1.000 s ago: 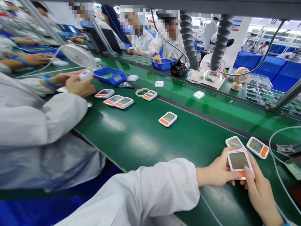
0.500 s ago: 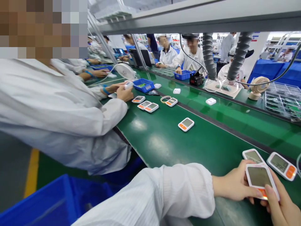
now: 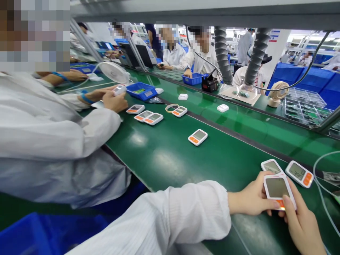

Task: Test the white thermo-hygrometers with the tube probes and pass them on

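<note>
Between both hands is a white digital meter [image 3: 277,187] with a grey screen and orange buttons. My left hand [image 3: 251,198] grips its left side, thumb by the lower edge. From the right, my right hand [image 3: 301,216] is closed on it, with the thumb at the orange buttons, where a small light glows. Just behind the held one, a second meter [image 3: 271,165] lies on the green table, partly covered by it. Another meter [image 3: 299,173] rests to the right, its screen showing digits. Farther left, a single meter [image 3: 198,137] lies face up.
A co-worker in a white coat [image 3: 53,124] sits at the left, holding a white device [image 3: 119,90]. Several meters [image 3: 153,118] lie near that person, by a blue tray [image 3: 142,91]. Ducts [image 3: 256,56] hang overhead. A white cable [image 3: 318,187] curves at right. A blue bin [image 3: 34,233] stands lower left.
My view has swung to the right, so the table, the co-worker and my hands appear farther left. Both hands keep the same hold on the meter.
</note>
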Demonstrator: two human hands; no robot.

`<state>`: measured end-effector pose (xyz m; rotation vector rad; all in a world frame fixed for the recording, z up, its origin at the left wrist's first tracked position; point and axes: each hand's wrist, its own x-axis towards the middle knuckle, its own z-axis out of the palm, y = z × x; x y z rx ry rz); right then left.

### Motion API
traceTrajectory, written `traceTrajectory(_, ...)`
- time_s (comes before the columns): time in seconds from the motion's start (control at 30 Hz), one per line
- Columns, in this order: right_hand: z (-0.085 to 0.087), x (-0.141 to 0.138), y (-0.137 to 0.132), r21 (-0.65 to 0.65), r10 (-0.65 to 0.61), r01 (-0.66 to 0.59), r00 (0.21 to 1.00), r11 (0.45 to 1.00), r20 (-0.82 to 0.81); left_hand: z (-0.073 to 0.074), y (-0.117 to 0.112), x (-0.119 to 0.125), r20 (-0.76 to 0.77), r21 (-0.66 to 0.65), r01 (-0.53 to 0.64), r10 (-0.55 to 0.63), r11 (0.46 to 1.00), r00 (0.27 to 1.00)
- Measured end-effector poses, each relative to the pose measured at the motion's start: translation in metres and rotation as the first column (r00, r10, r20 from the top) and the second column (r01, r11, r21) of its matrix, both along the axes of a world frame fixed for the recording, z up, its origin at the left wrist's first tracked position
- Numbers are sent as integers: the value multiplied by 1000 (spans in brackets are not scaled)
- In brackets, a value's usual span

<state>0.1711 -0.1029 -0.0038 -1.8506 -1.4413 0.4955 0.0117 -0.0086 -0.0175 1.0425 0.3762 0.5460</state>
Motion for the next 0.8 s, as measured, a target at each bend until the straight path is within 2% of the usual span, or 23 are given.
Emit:
traceTrajectory(0.43,-2,-3,0,77,38,-42,998,996,42,5,0,-3,-3,-14,11,-11,1000,1000)
traceTrajectory(0.8,0,-3,-2,66,37,-40,998,997,48,2,0,-3,10,2,11,-11,1000,1000)
